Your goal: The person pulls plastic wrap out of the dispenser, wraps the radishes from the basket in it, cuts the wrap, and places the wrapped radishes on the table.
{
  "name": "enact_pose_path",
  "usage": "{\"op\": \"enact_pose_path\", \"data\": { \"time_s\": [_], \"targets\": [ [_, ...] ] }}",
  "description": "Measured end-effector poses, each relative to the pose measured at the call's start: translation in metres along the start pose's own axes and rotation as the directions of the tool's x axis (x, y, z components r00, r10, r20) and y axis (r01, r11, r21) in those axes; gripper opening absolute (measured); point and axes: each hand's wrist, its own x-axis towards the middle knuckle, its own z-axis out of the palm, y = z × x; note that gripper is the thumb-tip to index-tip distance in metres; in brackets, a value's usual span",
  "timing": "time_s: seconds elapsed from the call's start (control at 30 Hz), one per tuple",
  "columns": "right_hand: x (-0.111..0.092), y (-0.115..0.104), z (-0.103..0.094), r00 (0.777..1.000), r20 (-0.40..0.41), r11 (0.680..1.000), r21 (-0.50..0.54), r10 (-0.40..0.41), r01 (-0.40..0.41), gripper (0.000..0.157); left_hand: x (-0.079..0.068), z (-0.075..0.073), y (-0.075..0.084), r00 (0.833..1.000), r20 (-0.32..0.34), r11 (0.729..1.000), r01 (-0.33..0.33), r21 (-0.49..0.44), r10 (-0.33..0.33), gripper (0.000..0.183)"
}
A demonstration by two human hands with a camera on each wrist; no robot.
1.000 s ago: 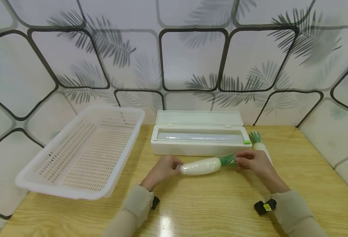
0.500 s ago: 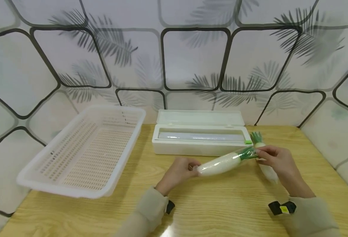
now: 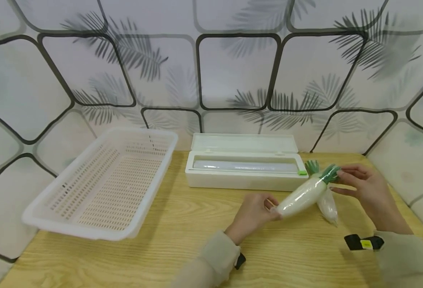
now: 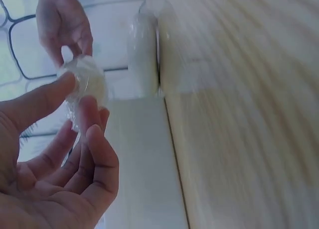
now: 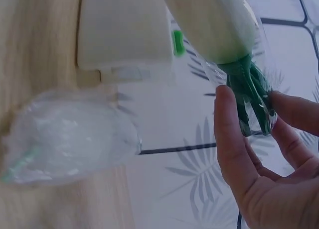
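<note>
A white radish [image 3: 302,197] with a green leafy top, wrapped in clear film, hangs slantwise between both hands above the wooden table. My left hand [image 3: 256,214] pinches the film at its pointed end. Its green top [image 5: 246,89] lies between the thumb and fingers of my right hand [image 3: 369,192], which grips it in the right wrist view. Beneath it on the table rests a second wrapped radish [image 3: 328,206], partly covered by the first in the head view; its film shows crumpled in the right wrist view.
Behind the hands stands a white cling film box [image 3: 245,181], lid [image 3: 243,144] up, a film roll [image 3: 243,165] inside and a green slider [image 3: 302,173] at its right end. A white perforated basket [image 3: 78,233] sits at the left. Patterned wall covering encloses the table.
Both hands have carried the wrapped radish to the right and tilted its green end upward. It now crosses over the second radish. Basket and box stay put.
</note>
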Motion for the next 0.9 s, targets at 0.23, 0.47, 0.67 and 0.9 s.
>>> {"op": "enact_pose_path", "data": {
  "time_s": [0.23,0.47,0.67,0.9],
  "targets": [
    [0.016,-0.013,-0.015,0.994,-0.105,1.0,0.02,-0.019,0.021,0.008,0.007,0.039,0.016,0.999,-0.043,0.994,-0.019,-0.107,0.015,0.024],
    [0.036,-0.022,-0.035,0.992,-0.12,0.991,-0.12,0.043,-0.057,0.009,0.011,0.079,0.034,0.997,-0.041,0.943,0.053,-0.328,-0.07,0.034],
    [0.058,-0.028,-0.051,0.99,-0.011,0.828,-0.546,0.144,-0.126,0.04,0.013,0.113,0.051,0.975,-0.02,0.858,0.184,-0.479,-0.22,0.036],
    [0.08,-0.035,-0.06,0.955,0.1,0.644,-0.757,0.281,-0.11,0.059,0.017,0.143,0.066,0.976,0.006,0.819,0.188,-0.542,-0.22,0.03]
  ]
}}
